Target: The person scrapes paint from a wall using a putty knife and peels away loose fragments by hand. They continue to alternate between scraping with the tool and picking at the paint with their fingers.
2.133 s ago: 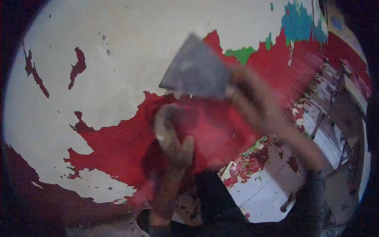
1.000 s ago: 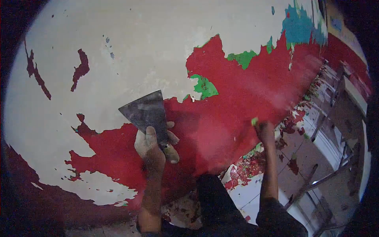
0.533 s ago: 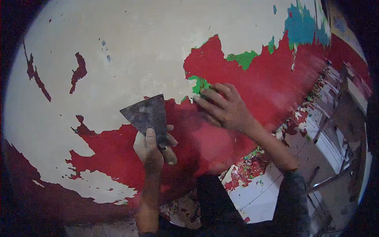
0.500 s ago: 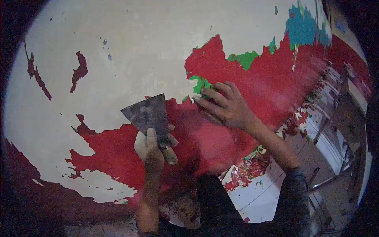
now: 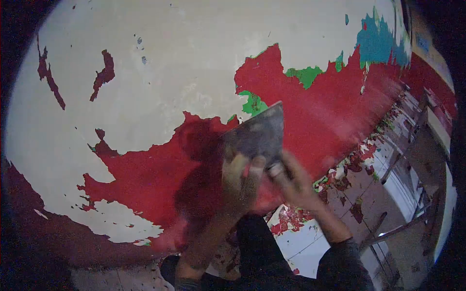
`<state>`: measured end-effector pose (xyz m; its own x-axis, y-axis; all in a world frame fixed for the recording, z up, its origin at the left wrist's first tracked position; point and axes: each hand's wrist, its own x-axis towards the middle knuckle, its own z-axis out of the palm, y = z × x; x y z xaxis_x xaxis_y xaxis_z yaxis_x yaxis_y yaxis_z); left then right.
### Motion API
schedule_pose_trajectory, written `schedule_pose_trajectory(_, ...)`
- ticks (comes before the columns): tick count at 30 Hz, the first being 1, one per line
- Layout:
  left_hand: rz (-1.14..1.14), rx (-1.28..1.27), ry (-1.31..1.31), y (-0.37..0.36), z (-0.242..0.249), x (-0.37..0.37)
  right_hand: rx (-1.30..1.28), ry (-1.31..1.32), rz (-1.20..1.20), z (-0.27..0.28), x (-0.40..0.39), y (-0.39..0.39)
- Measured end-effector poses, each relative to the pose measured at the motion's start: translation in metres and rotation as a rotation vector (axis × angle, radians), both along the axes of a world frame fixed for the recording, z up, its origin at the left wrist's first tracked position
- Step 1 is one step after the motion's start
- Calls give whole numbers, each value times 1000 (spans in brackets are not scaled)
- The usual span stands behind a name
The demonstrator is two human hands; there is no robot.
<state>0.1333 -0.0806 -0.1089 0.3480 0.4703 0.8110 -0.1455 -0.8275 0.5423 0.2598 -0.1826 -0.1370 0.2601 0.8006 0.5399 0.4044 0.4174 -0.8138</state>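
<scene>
A wide, dark metal paint scraper (image 5: 259, 131) is in front of the wall, its blade edge tilted up to the right. My left hand (image 5: 240, 179) is closed on the scraper, thumb on the lower blade. Beside it, my right hand (image 5: 296, 182) is wrapped round the handle end; motion blurs both hands. Behind the blade lies bare red wall (image 5: 320, 116), where cream paint (image 5: 155, 82) ends in a ragged edge. A green patch (image 5: 252, 103) shows just above the blade. Whether the blade touches the wall is hard to tell.
Paint flakes (image 5: 340, 179) lie along the foot of the wall to the right. Pale floor tiles (image 5: 301, 247) show below. Dark bars (image 5: 398, 228) stand at lower right. A blue-teal patch (image 5: 381, 41) is at upper right.
My left hand has carried the scraper to the right. My right hand has come down from the green patch to the scraper's handle. The view has shifted slightly.
</scene>
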Motion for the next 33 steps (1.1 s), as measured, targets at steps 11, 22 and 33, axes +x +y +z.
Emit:
schedule_pose_trajectory(11, 651, 877, -2, 73, 39, -31, 30, -1085, -636, 112, 101, -10)
schedule_pose_trajectory(22, 560, 833, -49, 76, 29, -32, 100, -1308, -548, 134, 107, 3)
schedule_pose_trajectory(33, 568, 825, -34, 71, 31, -34, 221, -1282, -460, 133, 106, 15)
